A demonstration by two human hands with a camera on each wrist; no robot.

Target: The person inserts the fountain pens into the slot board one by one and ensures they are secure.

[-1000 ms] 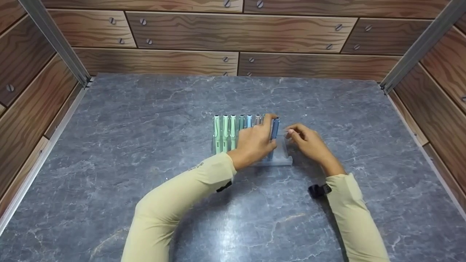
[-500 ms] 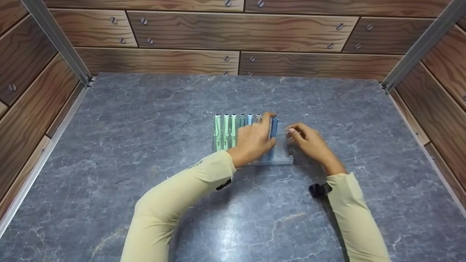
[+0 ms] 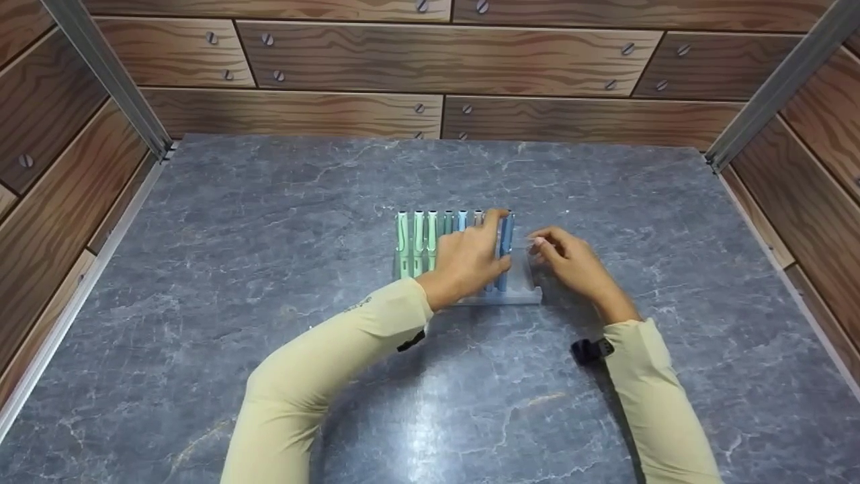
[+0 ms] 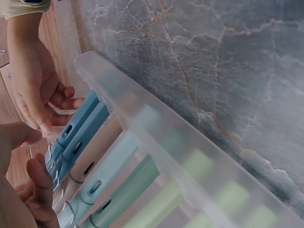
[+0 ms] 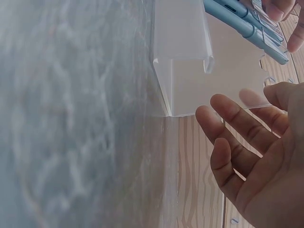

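Several capped pens stand in a row in a translucent pen rack (image 3: 524,275), ranging from light green pens (image 3: 403,245) to blue. My left hand (image 3: 467,259) reaches across the row and holds the rightmost dark blue pen (image 3: 507,235), index finger at its cap end and thumb lower at its side. In the right wrist view, that pen (image 5: 244,29) lies in the rack beside another blue one. My right hand (image 3: 571,265) stays by the rack's right edge, fingers loosely bent, with no pen; whether its fingertips touch the panel is hard to tell. My left hand hides some middle pens.
The rack stands on a grey marbled tabletop (image 3: 302,202). Wood-patterned panels (image 3: 443,60) close off the back and sides, with metal posts (image 3: 111,81) at the corners. The rack's front lip (image 4: 156,118) runs along the pens' lower ends.
The rightmost dark blue pen has settled left and down into line with the row, my left hand moving slightly with it. My right hand has hardly moved.
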